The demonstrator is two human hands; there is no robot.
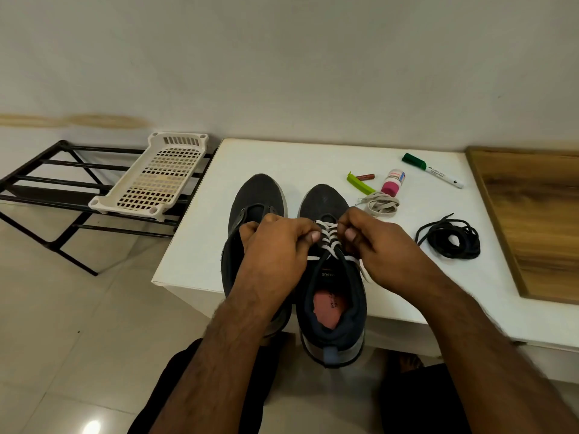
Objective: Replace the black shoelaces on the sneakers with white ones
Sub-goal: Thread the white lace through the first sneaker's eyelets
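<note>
Two dark sneakers stand side by side on the white table (200, 252), toes pointing away from me. The right sneaker (332, 305) carries a white lace (327, 238) crisscrossed through its eyelets. My left hand (275, 249) and my right hand (382, 249) sit on either side of that lacing, fingers curled, each pinching the white lace. The left sneaker (253, 195) shows no lace and is partly hidden under my left hand. A spare white lace (380, 205) lies bundled beyond the right sneaker. A pile of black laces (451, 239) lies to the right.
On the table behind the sneakers lie a green clip (360, 182), a small brown stick (366, 176), a pink-capped bottle (393, 183) and a green-capped marker (434, 170). A wooden board (539, 214) sits at right. At left, a white plastic basket (153, 177) rests on a black metal rack (47, 183).
</note>
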